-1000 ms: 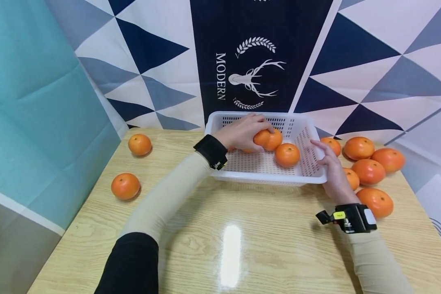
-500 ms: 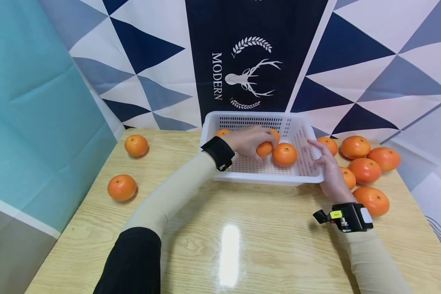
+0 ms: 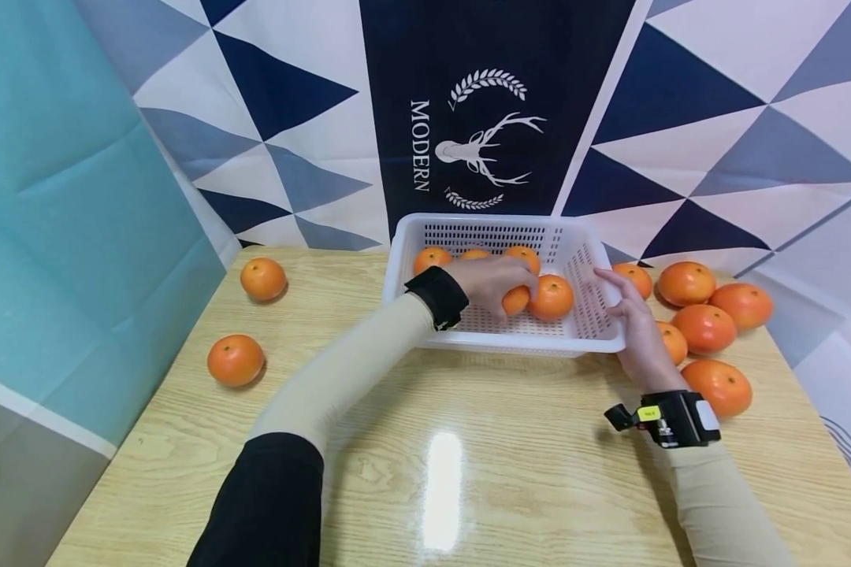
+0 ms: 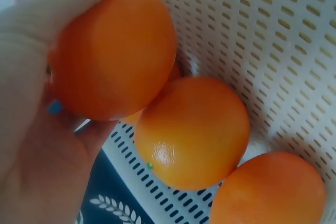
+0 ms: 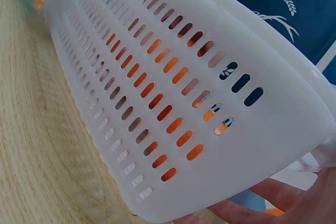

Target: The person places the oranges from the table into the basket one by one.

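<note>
Inside basket (image 3: 440, 224), wrist view shows gripped orange (image 4: 113, 51).

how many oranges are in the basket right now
5 in the white basket: three along its back wall, one in the left hand, one beside it. The hand may hide more.

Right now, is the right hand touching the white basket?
Touching. In the head view the right hand lies against the white basket at its right rim; the right wrist view shows fingers under the wall.
</note>
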A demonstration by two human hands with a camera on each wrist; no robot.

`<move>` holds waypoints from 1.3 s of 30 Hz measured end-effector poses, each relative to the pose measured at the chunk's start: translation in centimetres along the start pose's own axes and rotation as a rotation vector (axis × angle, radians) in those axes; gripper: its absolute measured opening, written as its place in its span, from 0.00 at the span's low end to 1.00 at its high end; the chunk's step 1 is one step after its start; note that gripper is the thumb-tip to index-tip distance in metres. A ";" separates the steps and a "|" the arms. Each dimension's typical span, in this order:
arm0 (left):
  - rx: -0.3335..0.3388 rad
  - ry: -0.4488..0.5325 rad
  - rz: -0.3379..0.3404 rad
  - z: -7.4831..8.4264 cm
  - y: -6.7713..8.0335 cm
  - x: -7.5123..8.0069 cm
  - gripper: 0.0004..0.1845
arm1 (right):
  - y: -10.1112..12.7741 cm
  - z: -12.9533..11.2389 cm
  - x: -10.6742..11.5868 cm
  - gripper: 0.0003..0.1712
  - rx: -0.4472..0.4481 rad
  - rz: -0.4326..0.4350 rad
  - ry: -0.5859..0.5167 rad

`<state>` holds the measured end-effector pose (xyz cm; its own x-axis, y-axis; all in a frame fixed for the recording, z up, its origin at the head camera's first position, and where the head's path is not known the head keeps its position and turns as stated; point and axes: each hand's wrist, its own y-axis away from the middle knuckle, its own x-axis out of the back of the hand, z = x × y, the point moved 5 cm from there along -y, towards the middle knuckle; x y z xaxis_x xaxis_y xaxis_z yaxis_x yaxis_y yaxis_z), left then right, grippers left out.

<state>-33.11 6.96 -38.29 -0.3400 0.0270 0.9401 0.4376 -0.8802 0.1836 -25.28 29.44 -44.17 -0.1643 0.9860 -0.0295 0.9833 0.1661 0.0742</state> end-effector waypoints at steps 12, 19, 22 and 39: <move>-0.001 -0.027 -0.030 -0.1 -0.6 -0.8 0.33 | -0.2 0.2 -0.1 0.44 -0.004 0.025 0.009; 0.031 -0.034 -0.038 -0.2 -0.6 -1.1 0.33 | -0.2 0.1 -0.1 0.44 0.000 0.024 0.012; 0.028 -0.037 -0.034 -0.3 -0.6 -1.2 0.33 | -0.3 0.1 -0.2 0.44 0.003 0.026 0.013; 0.056 -0.049 -0.042 -0.1 -0.4 -1.3 0.33 | -0.3 -0.2 -0.1 0.43 0.020 0.020 0.014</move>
<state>-32.92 7.25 -39.65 -0.3189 0.0876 0.9437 0.4703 -0.8499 0.2378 -25.57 29.28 -44.02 -0.1451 0.9893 -0.0140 0.9878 0.1457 0.0543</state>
